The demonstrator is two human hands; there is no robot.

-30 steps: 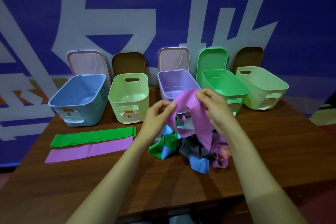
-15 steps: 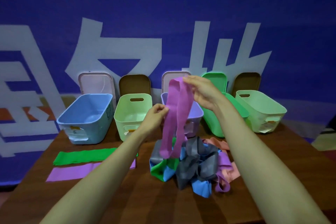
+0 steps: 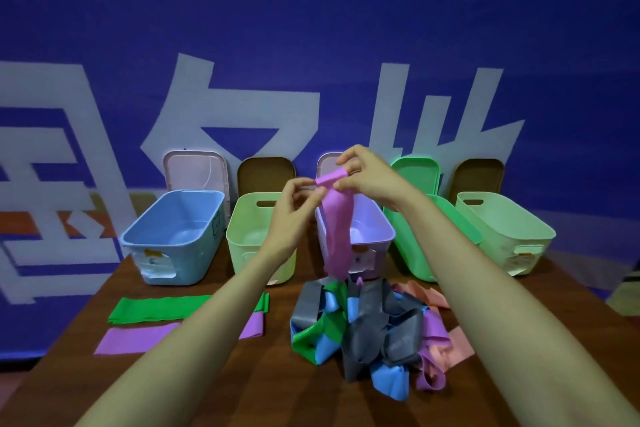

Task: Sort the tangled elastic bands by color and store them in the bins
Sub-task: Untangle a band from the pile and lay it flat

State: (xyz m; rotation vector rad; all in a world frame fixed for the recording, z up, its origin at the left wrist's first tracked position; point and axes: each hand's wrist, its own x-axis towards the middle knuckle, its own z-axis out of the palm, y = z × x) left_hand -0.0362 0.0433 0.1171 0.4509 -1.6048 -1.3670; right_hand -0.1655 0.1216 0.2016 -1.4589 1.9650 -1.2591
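The purple elastic band (image 3: 337, 236) hangs as one long strip in front of the lilac plastic bin (image 3: 390, 238). Its top end is above the back edge of this bin, and its lower end reaches down to the pile of tangled bands (image 3: 374, 326). The left hand (image 3: 294, 204) pinches the top end between thumb and fingertips. The right hand (image 3: 370, 177) pinches the same end from the other side, a little higher, so both hands hold the band closely together.

The pile lies on the brown wooden table (image 3: 263, 392), just in front of the lilac bin, and it mixes grey, blue, green, purple and salmon strips.

Left of the lilac bin stands a pale green bin with a handle slot (image 3: 246, 246), and further left a light blue bin (image 3: 173, 243) with a paper label. Right of the lilac bin stands a bright green bin (image 3: 403, 250), then another pale green bin (image 3: 502, 236).

In front of the bins to the left of the lilac one, a flat green band (image 3: 156, 308) and a flat purple band (image 3: 138, 340) lie side by side, both partly under the left forearm.

Behind the lilac bin, lids (image 3: 195, 170) lean on a blue banner (image 3: 311, 28).
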